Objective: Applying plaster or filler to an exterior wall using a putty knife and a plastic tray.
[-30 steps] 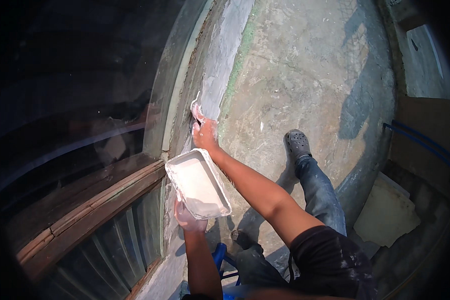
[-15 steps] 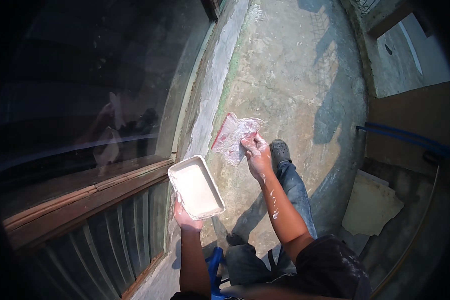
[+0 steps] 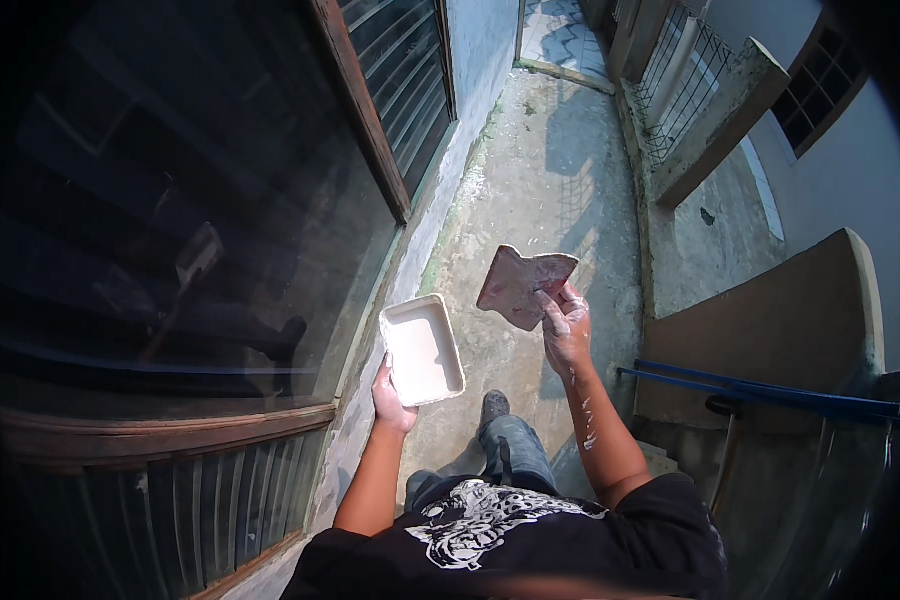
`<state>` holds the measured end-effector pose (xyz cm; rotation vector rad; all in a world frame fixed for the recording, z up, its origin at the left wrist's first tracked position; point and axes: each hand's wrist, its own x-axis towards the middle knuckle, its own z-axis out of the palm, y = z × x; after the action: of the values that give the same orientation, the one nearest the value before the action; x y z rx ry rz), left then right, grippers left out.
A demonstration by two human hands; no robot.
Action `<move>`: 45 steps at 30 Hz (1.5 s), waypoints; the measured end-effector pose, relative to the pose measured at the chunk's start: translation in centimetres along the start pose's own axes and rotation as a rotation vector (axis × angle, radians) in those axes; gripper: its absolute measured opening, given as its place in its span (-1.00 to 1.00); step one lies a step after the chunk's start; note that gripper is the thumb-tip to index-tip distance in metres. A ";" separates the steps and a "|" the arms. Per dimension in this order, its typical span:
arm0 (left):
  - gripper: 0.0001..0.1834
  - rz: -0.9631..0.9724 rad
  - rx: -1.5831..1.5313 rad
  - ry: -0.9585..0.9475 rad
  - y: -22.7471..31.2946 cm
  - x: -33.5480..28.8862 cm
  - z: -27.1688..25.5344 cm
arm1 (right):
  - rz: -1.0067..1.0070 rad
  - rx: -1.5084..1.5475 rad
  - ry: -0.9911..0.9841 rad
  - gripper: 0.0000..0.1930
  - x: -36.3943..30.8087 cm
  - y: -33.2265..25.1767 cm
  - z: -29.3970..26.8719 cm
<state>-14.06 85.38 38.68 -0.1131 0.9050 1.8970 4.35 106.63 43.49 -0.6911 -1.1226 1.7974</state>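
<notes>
"Holding anything?"
"Hands apart: my left hand grips a white rectangular shallow tray; my right hand pinches a flat, smeared, pinkish-grey spreader, right of the tray."

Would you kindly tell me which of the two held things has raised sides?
The pale rectangular tray in the left hand; it is walled like a shallow box, whereas the scraper in the right hand is a thin, flat sheet.
</notes>
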 end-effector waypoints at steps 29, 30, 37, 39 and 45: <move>-0.59 0.134 0.154 -0.227 3.8 25.4 22.3 | -0.367 -1.531 -0.121 -0.50 24.5 -9.5 10.2; -0.59 0.127 0.155 -0.228 3.6 25.9 22.8 | -0.362 -1.533 -0.116 -0.50 25.2 -9.1 10.0; -0.58 0.097 0.231 -0.256 3.9 29.3 26.1 | -0.289 -1.406 -0.089 -0.55 28.7 -9.7 10.2; -0.59 0.102 0.244 -0.262 3.9 29.7 27.2 | -0.323 -1.378 -0.085 -0.54 29.3 -10.0 9.9; -0.63 0.074 0.185 -0.292 4.1 31.4 28.7 | -0.209 -1.109 -0.068 -0.64 31.1 -13.0 7.9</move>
<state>-24.73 125.83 47.61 0.3052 0.8863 1.8268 -11.18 133.68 58.49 -1.0659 -2.1523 0.9078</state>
